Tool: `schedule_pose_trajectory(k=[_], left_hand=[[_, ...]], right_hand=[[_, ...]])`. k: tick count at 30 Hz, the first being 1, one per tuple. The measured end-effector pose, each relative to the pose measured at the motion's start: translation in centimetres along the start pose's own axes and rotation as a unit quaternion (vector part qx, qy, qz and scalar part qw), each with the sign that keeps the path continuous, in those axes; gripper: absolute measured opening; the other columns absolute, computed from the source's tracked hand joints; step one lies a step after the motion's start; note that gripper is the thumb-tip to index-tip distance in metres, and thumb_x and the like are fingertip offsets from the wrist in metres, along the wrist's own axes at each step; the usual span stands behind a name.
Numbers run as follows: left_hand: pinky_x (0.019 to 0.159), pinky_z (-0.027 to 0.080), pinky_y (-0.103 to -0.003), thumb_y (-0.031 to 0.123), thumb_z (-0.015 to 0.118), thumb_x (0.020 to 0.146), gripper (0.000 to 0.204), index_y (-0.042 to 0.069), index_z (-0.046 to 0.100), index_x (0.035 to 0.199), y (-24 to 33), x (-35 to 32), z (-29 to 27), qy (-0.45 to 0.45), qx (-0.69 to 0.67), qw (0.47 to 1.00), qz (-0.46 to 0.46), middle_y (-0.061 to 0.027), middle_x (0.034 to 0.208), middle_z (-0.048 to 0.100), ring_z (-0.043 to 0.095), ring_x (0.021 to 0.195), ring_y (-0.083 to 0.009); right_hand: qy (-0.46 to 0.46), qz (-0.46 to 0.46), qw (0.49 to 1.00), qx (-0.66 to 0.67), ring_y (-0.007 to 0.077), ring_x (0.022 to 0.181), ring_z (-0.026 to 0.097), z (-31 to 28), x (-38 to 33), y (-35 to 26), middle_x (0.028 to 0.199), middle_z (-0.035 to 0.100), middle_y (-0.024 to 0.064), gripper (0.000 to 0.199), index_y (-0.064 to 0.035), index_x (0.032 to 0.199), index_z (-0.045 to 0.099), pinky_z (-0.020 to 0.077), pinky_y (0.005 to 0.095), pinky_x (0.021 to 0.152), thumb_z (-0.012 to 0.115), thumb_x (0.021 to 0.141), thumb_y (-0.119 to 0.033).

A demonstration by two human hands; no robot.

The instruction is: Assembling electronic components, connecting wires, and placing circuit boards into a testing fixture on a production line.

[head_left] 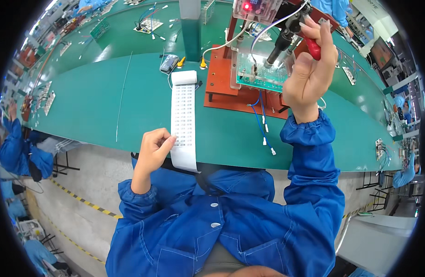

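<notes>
Left hand (152, 150) is half curled at the edge of the label strip (184, 108) on the green table (92, 101), can't tell if it's pinching; right hand (308, 81) is wrapped round a red handle (313, 49).

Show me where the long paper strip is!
In the head view, the paper strip lies left of centre on the green table, with the left hand at its left edge and the red stand to its right.
</notes>
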State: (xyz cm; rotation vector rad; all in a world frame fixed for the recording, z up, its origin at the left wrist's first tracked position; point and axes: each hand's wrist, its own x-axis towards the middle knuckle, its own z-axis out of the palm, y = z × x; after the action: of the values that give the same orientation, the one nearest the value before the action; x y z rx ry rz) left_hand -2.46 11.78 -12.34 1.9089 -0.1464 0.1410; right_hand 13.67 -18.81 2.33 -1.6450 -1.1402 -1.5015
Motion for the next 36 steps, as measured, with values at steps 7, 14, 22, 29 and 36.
schedule_pose_trajectory(k=[7, 14, 22, 29, 36], left_hand=[[0.048, 0.027, -0.025, 0.013, 0.066, 0.091, 0.026, -0.002, 0.057, 0.072, -0.5, 0.0, -0.1, -0.016, -0.037, 0.999, -0.017, 0.0007, 0.060, 0.050, 0.038, 0.054, -0.0033], [0.047, 0.027, -0.024, 0.013, 0.065, 0.092, 0.026, -0.001, 0.057, 0.072, -1.0, -0.2, 0.0, -0.016, -0.049, 0.998, -0.020, 0.0016, 0.059, 0.050, 0.038, 0.054, -0.0024], [0.048, 0.028, -0.024, 0.013, 0.065, 0.092, 0.026, -0.001, 0.056, 0.072, -0.7, 0.3, 0.3, -0.006, -0.016, 1.000, -0.015, 0.0022, 0.060, 0.050, 0.039, 0.055, -0.0021], [0.049, 0.028, -0.024, 0.012, 0.065, 0.092, 0.025, -0.001, 0.056, 0.073, -1.1, 0.4, 0.4, -0.010, -0.033, 0.999, -0.011, 0.0030, 0.060, 0.050, 0.039, 0.056, -0.0024], [0.049, 0.028, -0.024, 0.012, 0.065, 0.091, 0.024, 0.000, 0.057, 0.072, -1.9, -0.8, -0.2, 0.025, -0.037, 0.999, 0.006, 0.0023, 0.059, 0.050, 0.038, 0.056, -0.0028]], right_hand=[[0.039, -0.074, 0.985, -0.151, 0.0334, 0.116, 0.059, 0.9, -0.6, 0.9, 0.122, 0.059, 0.0215, 0.039, 0.0092, 0.137, 0.043, 0.0470, 0.0417, 0.102, 0.043, 0.104, -0.011], [0.041, -0.113, 0.966, -0.231, 0.0328, 0.113, 0.061, 0.4, -0.2, 1.0, 0.121, 0.062, 0.0216, 0.034, 0.0092, 0.132, 0.048, 0.0532, 0.0375, 0.095, 0.044, 0.104, -0.011], [0.313, -0.121, 0.942, 0.021, 0.0303, 0.093, 0.065, 4.4, 2.5, 2.9, 0.103, 0.066, 0.0189, 0.037, 0.0062, 0.130, 0.054, 0.0533, 0.0392, 0.084, 0.051, 0.101, -0.018], [0.055, 0.244, 0.965, 0.077, 0.0236, 0.068, 0.066, 0.1, 12.0, 4.7, 0.076, 0.067, 0.0118, 0.051, 0.0028, 0.138, 0.048, 0.0516, 0.0345, 0.064, 0.062, 0.097, -0.024], [0.018, 0.013, 0.980, -0.197, 0.0238, 0.069, 0.063, -4.3, 1.1, 2.3, 0.086, 0.067, 0.0096, 0.031, -0.0037, 0.108, 0.065, 0.0485, 0.0311, 0.061, 0.070, 0.078, -0.008]])
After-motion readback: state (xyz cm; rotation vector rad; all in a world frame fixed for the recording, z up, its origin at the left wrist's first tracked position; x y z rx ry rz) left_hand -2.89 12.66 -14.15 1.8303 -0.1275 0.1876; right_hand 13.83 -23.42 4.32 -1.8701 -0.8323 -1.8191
